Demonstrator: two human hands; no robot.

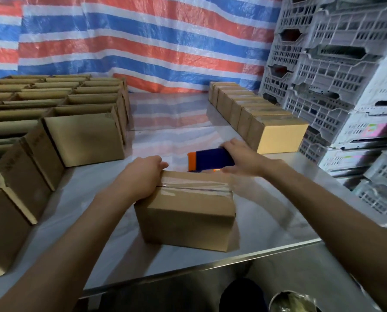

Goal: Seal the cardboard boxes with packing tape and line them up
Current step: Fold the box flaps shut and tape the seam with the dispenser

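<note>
One small brown cardboard box [188,212] sat on the shiny metal table [266,221], clear tape [194,184] along its top seam. The left hand [143,176] gripped its left end, fingers curled over the edge; the right hand [239,157] clasped a blue-and-orange tape dispenser [210,159] just behind it.

A single wide-angle view, worn on the person's head, looks forward and steeply down over a metal table [266,224]. Both forearms run in from the lower corners, close to the lens. The left hand [140,176] and right hand [242,157] meet near frame centre at a cardboard box [188,217] and a tape dispenser [210,159]. A striped tarp [143,41] fills the upper frame, and stacked crates [327,70] lean along the right edge.
</note>
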